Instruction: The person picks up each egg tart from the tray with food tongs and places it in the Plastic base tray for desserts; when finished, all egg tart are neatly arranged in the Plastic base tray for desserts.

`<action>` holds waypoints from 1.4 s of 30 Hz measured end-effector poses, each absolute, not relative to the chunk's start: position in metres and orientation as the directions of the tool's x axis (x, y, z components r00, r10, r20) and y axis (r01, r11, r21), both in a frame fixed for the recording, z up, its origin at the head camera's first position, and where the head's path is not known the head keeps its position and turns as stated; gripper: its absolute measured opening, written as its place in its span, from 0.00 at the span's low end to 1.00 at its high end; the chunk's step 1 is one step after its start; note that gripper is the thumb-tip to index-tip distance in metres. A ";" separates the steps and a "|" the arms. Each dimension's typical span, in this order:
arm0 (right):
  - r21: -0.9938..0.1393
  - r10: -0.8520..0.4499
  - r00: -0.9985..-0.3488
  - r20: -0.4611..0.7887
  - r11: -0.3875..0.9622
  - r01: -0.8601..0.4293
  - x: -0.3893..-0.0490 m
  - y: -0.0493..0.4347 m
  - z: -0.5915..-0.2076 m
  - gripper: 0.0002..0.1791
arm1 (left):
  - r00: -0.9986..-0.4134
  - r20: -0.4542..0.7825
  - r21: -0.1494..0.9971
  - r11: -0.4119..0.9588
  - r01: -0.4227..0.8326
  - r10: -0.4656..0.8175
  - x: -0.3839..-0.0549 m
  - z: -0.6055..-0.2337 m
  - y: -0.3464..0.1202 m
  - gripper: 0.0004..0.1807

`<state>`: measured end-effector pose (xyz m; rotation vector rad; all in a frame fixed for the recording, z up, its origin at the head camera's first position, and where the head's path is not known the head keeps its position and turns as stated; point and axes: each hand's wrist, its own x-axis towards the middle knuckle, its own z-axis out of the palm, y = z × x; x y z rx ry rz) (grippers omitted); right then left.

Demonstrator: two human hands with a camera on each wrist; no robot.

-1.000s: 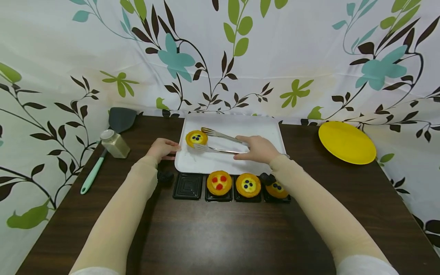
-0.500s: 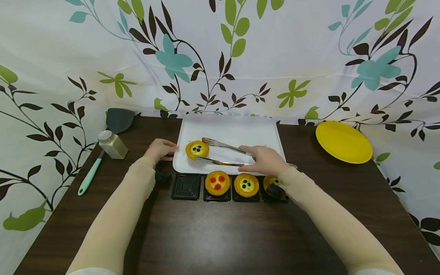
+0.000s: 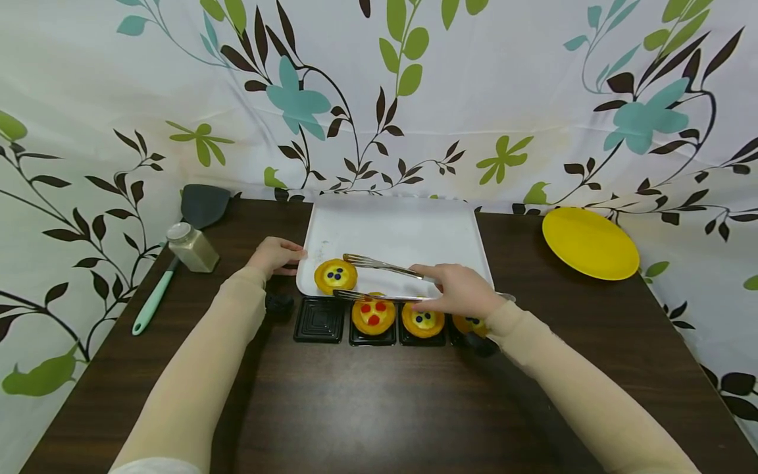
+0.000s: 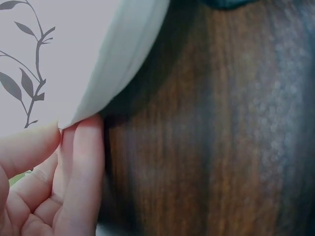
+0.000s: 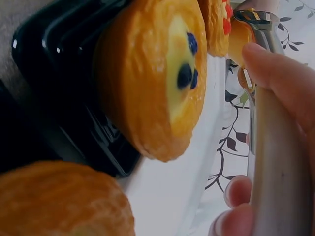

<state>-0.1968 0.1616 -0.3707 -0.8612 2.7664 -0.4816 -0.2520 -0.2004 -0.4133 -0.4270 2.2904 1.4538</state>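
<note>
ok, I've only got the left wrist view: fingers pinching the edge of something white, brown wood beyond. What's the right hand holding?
Observer: Metal tongs; the right hand grips them, per the head view.
Operator: Anything between their tips?
Observer: Yes, a blue-topped tart. Can't tell whether it's lifted off the white tray.
</note>
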 end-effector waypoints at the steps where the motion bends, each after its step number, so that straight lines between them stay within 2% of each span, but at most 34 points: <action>1: -0.364 -0.583 -0.807 -0.094 0.775 -0.517 -0.196 0.162 -0.371 0.42 | -0.877 -0.478 0.790 0.415 -0.452 -0.045 -0.252 -0.413 -0.201 0.22; 15: -0.405 -0.619 -0.781 -0.080 0.736 -0.542 -0.183 0.158 -0.374 0.40 | -0.882 -0.469 0.794 0.414 -0.446 -0.052 -0.253 -0.418 -0.200 0.23; 30: -0.323 -0.699 -0.715 0.015 0.674 -0.665 -0.174 0.152 -0.382 0.38 | -0.876 -0.479 0.778 0.435 -0.454 -0.057 -0.255 -0.417 -0.202 0.22; 42: -0.287 -0.717 -0.697 0.009 0.666 -0.689 -0.170 0.146 -0.388 0.38 | -0.881 -0.470 0.782 0.436 -0.445 -0.055 -0.250 -0.412 -0.200 0.22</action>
